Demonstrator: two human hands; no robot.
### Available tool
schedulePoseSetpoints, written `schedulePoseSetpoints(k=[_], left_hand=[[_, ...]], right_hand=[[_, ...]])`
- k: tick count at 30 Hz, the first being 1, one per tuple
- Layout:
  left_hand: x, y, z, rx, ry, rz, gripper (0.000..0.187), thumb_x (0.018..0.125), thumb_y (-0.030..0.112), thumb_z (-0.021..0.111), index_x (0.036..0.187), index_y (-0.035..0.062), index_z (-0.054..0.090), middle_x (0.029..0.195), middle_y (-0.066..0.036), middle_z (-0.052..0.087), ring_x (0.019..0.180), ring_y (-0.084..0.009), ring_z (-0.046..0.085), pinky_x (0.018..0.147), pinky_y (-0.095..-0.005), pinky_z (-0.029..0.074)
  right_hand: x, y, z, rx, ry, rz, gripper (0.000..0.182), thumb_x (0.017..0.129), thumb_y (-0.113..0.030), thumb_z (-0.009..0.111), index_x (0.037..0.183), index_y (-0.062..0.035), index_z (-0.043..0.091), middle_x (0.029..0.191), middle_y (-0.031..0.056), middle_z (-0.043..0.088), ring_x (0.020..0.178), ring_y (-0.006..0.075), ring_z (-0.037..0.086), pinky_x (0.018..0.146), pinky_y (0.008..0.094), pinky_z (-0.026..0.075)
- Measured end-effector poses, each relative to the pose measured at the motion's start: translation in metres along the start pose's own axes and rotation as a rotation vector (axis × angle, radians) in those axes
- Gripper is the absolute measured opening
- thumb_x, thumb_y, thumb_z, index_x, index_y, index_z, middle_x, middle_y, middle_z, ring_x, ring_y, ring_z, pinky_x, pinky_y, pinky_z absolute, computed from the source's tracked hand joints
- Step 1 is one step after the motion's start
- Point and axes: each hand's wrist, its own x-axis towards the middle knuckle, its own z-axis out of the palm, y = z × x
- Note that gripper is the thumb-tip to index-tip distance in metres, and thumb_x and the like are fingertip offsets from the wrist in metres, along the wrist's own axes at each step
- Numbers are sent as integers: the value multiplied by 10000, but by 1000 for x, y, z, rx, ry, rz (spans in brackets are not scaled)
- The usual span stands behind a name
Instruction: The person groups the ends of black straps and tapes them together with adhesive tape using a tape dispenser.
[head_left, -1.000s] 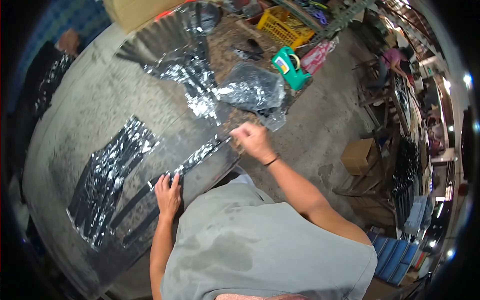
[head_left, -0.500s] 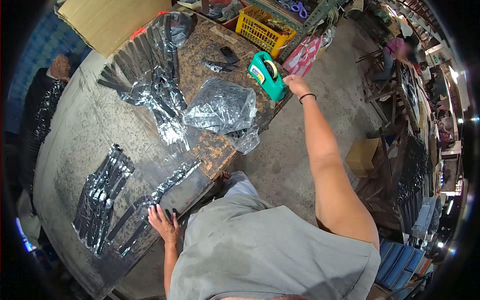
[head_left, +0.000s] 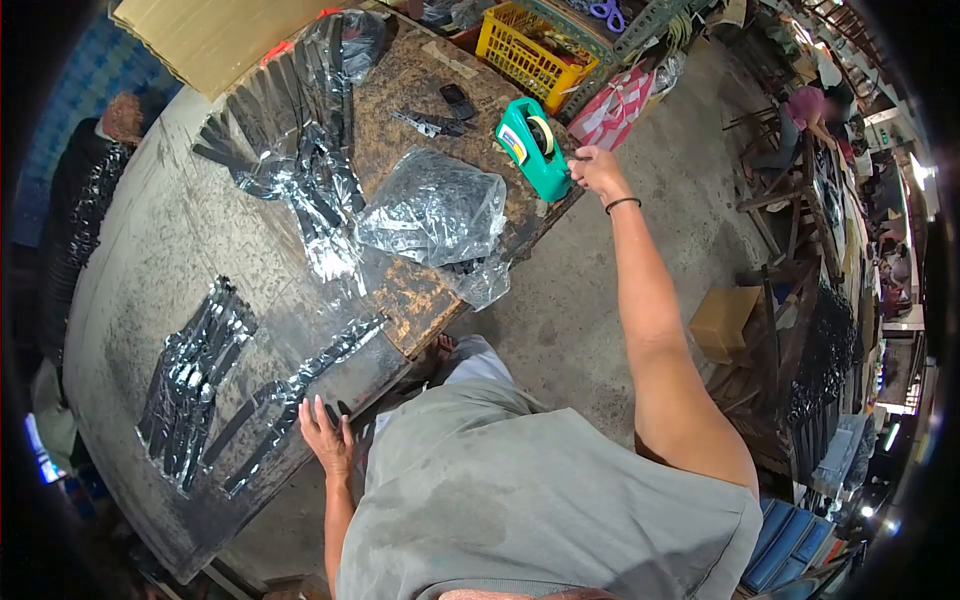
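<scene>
My right hand (head_left: 600, 174) is at the blade end of a green tape dispenser (head_left: 533, 150), fingers pinched together. Whatever is between them is too small to make out. A pale roll of tape (head_left: 541, 136) sits in the dispenser, near the table's right edge. My left hand (head_left: 327, 438) lies with fingers apart at the table's near edge, its fingertips beside a plastic-wrapped black strip bundle (head_left: 290, 390). Left of that lies a larger bundle of wrapped black strips (head_left: 195, 375). A clear plastic bag (head_left: 435, 210) rests in the middle of the table.
More black strips (head_left: 285, 115) fan out at the back of the table (head_left: 130, 270), near a cardboard box (head_left: 215, 40). Dark snips (head_left: 428, 123) lie behind the bag. A yellow crate (head_left: 530, 55) stands beyond the dispenser. Another person (head_left: 800, 110) is at the far right.
My right hand has drawn slightly away from the dispenser's end, fingers still pinched. The view has shifted a little; my left hand stays at the table edge.
</scene>
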Motion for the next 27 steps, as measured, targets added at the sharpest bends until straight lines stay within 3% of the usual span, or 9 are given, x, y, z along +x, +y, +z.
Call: schedulePoseSetpoints(k=[1,4,7,10,17,23,25,27], left_hand=[[-1,1,2,-18,4,-4,649,817,129,654,1395,60,367,1437,-210,315,1328,-412,301,1072,-497,265],[1,7,6,-58,13,2,645,818,130,654,1392,57,371,1431,-211,326,1321,-410,314,1070,-486,277],[2,13,7,-81,9,-16,629,825,136,650,1386,51,379,1421,-211,341,1317,-405,324,1069,-480,282],[6,16,5,-78,-2,-31,614,839,155,641,1386,50,381,1407,-212,361,1312,-393,337,1067,-474,286],[4,7,9,-75,6,-32,595,856,182,624,1384,40,390,1369,-215,412,1293,-378,370,1060,-464,295],[6,13,1,-109,3,-41,587,852,168,628,1376,32,402,1335,-212,447,1245,-373,412,1051,-453,306],[13,22,-9,-142,56,-39,550,850,137,631,1352,27,435,1301,-204,474,1211,-363,443,1031,-435,335],[20,31,-21,-185,107,-73,499,850,124,631,1314,26,477,1270,-195,495,1189,-348,463,1012,-419,357]], right_hand=[[-10,-3,-1,64,-3,21,587,792,-54,677,1311,38,416,760,94,630,611,135,576,540,271,471],[-17,9,-2,204,-36,37,664,809,-59,675,1364,40,324,767,99,620,598,125,562,526,264,467],[-15,19,-2,270,-76,86,692,844,-119,679,1401,9,289,801,67,603,643,110,544,624,280,486],[-18,21,-2,270,-79,83,691,849,-111,669,1407,5,278,812,66,605,659,113,549,643,283,494],[-17,38,3,382,-89,84,689,844,-80,648,1411,17,268,804,86,609,644,107,553,600,273,485],[-20,37,12,181,13,-84,682,832,-104,629,1406,25,286,780,78,609,668,134,571,641,284,490],[-15,48,10,-731,286,-307,672,838,-86,595,1419,21,275,800,73,612,716,142,586,695,291,500],[-39,40,7,-395,292,-330,678,820,-54,579,1423,20,279,785,68,608,733,138,589,730,275,494]])
